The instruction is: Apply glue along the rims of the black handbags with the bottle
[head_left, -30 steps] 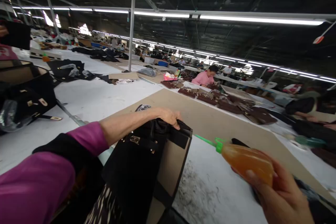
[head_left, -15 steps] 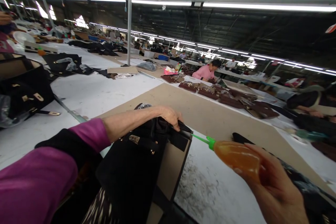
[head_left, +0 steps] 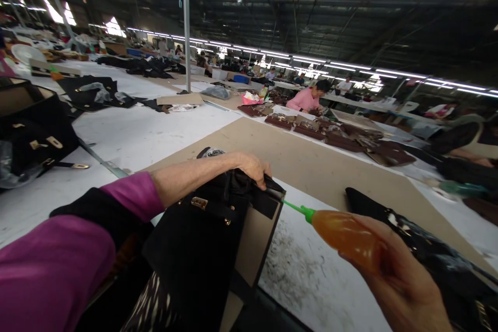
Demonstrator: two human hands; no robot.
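My left hand (head_left: 253,167) is closed over the top edge of a black handbag (head_left: 210,249) with gold clasps, which stands upright at the near table edge. My right hand (head_left: 404,285) grips an orange squeeze bottle (head_left: 344,238) with a green nozzle. The thin nozzle tip touches the bag's top right corner, just below my left fingers. The bag's tan side panel faces the bottle.
A white worktable (head_left: 155,140) with a brown board (head_left: 311,166) runs ahead. Black bags (head_left: 35,135) lie at the left, a black piece (head_left: 420,249) at the right, brown pieces (head_left: 350,140) farther back. A person in pink (head_left: 309,99) works beyond. A metal post (head_left: 185,26) rises from the table.
My right hand has brought the bottle left and the nozzle tip has reached the bag's top corner. My left hand has kept its hold on the bag.
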